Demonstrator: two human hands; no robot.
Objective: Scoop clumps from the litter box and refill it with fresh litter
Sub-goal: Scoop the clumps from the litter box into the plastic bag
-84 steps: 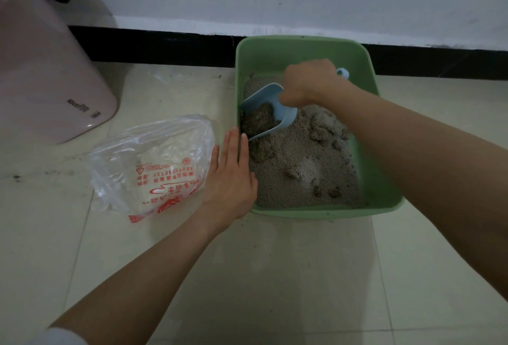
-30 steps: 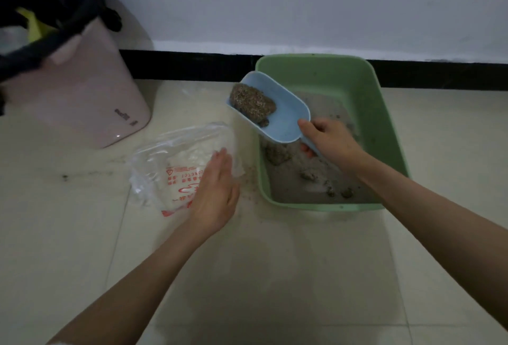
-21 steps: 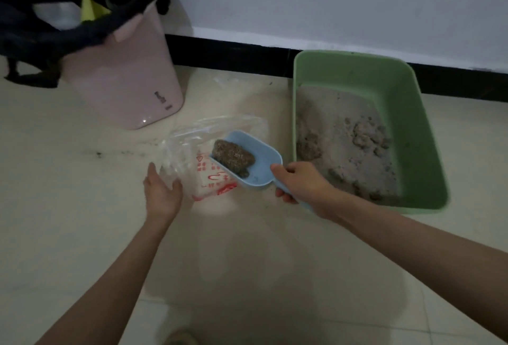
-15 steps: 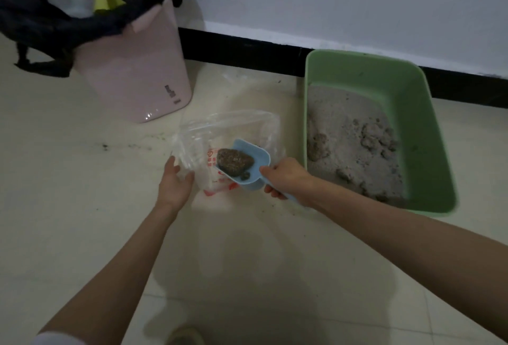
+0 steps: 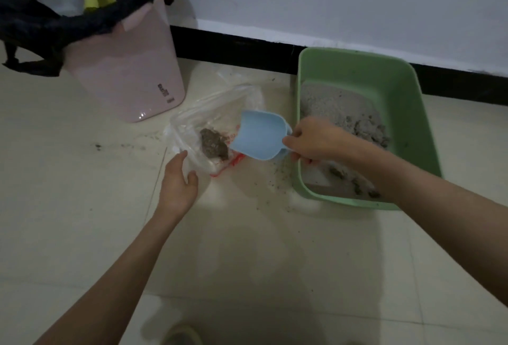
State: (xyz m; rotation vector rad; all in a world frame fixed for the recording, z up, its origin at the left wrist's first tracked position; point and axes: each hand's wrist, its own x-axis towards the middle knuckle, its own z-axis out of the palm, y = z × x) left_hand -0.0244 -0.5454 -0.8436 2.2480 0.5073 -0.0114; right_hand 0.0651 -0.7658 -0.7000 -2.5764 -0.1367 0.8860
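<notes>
Head view shows both of our forearms reaching down over a pale tiled floor (image 5: 68, 221). Our right hand (image 5: 313, 141) has its fingers curled round the handle of the blue scoop (image 5: 258, 138), which is tipped with its mouth turned down and to the left over the clear plastic bag (image 5: 209, 124). We see only the scoop's outer shell, so we cannot tell whether anything remains inside it. A dark clump (image 5: 213, 144) lies in the bag, just left of the scoop's lip. Our left hand (image 5: 178, 179) pinches the bag's near edge between thumb and fingers, the fingers curled, holding the opening toward us. The bag has red print on its lower side and lies on the floor between the pink bin (image 5: 129, 75) and the green litter box (image 5: 395, 91).

The litter box sits to the right, near the black skirting at the foot of the wall. Grey litter (image 5: 338, 108) fills its floor unevenly, with several lumps (image 5: 368, 130) toward the right and near side, partly hidden behind our right wrist. Loose grains (image 5: 277, 179) are scattered on the tiles between bag and box. The pink bin, far left, is lined with a dark bag and holds some yellow and white rubbish.
</notes>
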